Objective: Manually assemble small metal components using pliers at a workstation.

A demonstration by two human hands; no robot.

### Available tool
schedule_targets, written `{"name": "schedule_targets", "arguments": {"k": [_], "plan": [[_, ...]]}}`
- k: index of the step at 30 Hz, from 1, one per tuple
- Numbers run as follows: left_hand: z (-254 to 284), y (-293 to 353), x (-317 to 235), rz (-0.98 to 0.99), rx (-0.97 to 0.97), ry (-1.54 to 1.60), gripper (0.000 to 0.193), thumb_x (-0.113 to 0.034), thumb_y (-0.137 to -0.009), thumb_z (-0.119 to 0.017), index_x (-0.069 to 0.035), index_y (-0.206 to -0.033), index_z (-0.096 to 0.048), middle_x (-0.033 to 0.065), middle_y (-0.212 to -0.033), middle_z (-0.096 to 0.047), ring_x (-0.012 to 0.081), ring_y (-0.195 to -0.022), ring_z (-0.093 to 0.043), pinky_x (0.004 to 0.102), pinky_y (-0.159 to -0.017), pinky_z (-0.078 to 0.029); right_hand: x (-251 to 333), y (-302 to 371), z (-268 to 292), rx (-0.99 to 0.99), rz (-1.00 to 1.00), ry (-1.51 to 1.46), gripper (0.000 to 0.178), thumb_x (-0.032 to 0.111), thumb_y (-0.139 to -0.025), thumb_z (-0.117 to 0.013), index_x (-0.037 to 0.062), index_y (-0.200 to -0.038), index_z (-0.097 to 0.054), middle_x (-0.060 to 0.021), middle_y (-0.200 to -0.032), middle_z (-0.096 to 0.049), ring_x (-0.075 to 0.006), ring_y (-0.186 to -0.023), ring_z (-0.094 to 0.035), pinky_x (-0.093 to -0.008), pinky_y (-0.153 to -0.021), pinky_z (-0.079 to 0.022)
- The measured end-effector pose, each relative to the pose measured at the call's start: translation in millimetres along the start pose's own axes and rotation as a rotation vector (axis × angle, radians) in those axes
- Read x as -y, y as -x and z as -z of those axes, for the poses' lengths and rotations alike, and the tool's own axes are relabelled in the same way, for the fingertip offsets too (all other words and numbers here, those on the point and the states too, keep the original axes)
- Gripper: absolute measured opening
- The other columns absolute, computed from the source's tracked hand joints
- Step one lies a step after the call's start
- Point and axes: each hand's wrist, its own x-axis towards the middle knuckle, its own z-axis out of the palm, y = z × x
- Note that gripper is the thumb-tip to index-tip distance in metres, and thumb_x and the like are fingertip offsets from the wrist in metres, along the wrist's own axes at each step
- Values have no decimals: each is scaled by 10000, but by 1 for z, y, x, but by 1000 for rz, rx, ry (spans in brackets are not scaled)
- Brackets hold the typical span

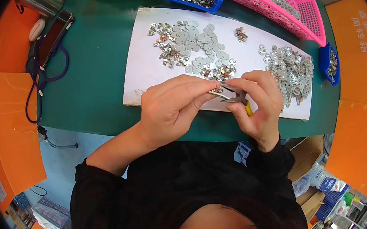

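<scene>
My left hand is closed, pinching a small flat light-grey piece between thumb and fingertips. In my right hand is a pair of pliers with a yellow handle; its jaws meet the piece's edge, though fingers partly hide the contact. Both hands are over the near edge of a white board. Beyond them lie a spread of flat grey pieces and small silver and copper-coloured metal parts. A heap of round-holed metal parts lies right of my right hand.
Blue trays and a pink basket of parts stand along the far side, with a small blue tray at right. A phone with a purple cord lies on the green table. Orange panels flank both sides.
</scene>
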Motion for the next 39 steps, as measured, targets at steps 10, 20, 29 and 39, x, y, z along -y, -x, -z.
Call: {"name": "schedule_targets", "arguments": {"k": [10, 20, 29, 39], "plan": [[-1, 3, 0, 62, 7, 14, 164, 60, -851, -687, 26, -1011, -697, 139, -921, -742, 232, -784, -728, 287, -683, -569, 7, -1, -6, -9, -28, -46, 379, 277, -658, -845, 109, -979, -732, -55, -854, -627, -258, -790, -589, -360, -662, -470], [1, 1, 12, -55, 42, 19, 172, 19, -814, -726, 0, -984, -706, 121, -864, -718, 258, -747, -708, 298, -618, -548, 8, 6, -7, 31, -91, -102, 319, 344, -718, -836, 114, -914, -733, -26, -712, -598, -222, -661, -568, -330, -584, -443], [-12, 8, 1, 150, -2, 214, 150, -51, -1018, -504, 20, -928, -601, 93, -843, -643, 150, -719, -616, 258, -652, -484, 24, 9, -19, 56, -283, -316, 276, 295, -845, -775, 31, -879, -701, -60, -688, -597, -184, -582, -542, -290, -541, -411], [-2, -7, -2, 275, -152, 103, 146, -21, -960, -542, -5, -815, -547, 99, -674, -551, 214, -548, -516, 322, -514, -396, 20, -4, 4, 92, -239, -235, 238, 222, -783, -813, 46, -895, -697, -89, -745, -632, -262, -656, -605, -339, -590, -460]]}}
